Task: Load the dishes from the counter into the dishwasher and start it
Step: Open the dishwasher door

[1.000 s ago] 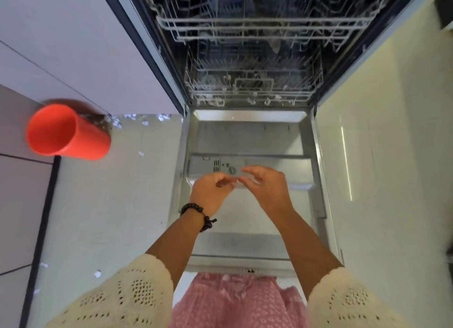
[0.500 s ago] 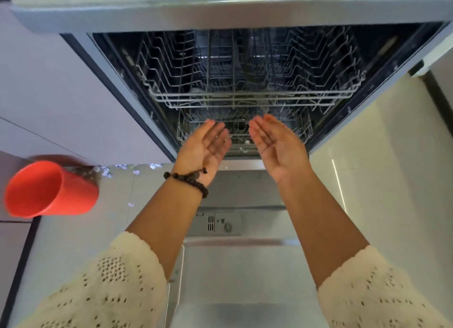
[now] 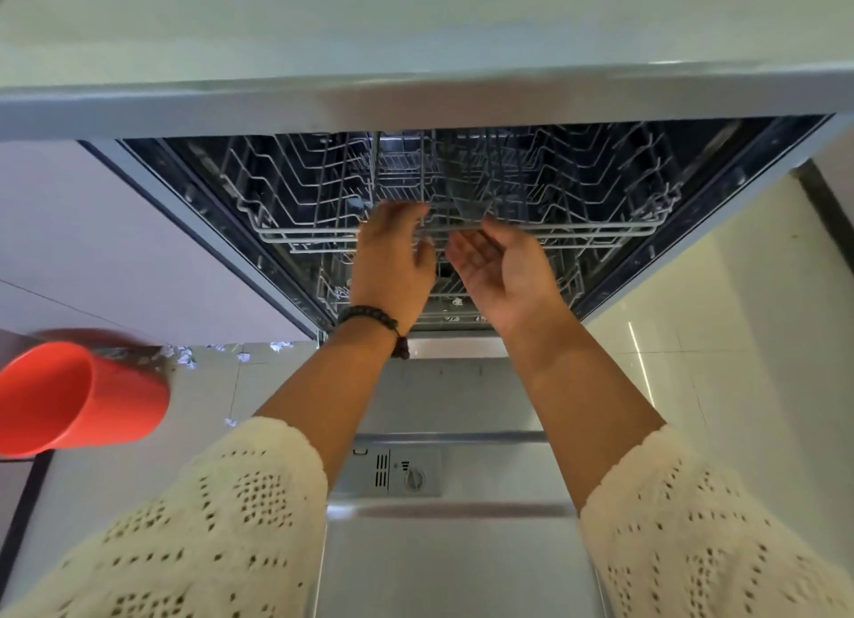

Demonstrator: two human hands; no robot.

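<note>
From the head camera I look down on an open dishwasher (image 3: 462,192) with its door (image 3: 453,548) folded flat toward me, the detergent compartment (image 3: 397,472) with its round knob showing on the inner face. My left hand (image 3: 393,266) reaches up to the front rail of the upper rack (image 3: 577,229), back of the hand toward me, fingers (image 3: 402,213) curling at the rail; I cannot tell whether they have closed on the wire. A dark bead bracelet (image 3: 369,317) sits on that wrist. My right hand (image 3: 503,271) is just beside it, palm turned up and toward the left hand, fingers spread loose and gripping nothing, its fingertips near the same rail. Behind the hands, the lower rack (image 3: 568,289) sits inside the tub. Both racks look bare of dishes as far as I can see. The counter edge (image 3: 416,104) runs across above the opening. On the floor to the left stands an orange bin (image 3: 78,395), well apart from the door, with small white scraps (image 3: 185,356) scattered by the cabinet base. Both forearms come out of cream knitted sleeves (image 3: 208,539)
</note>
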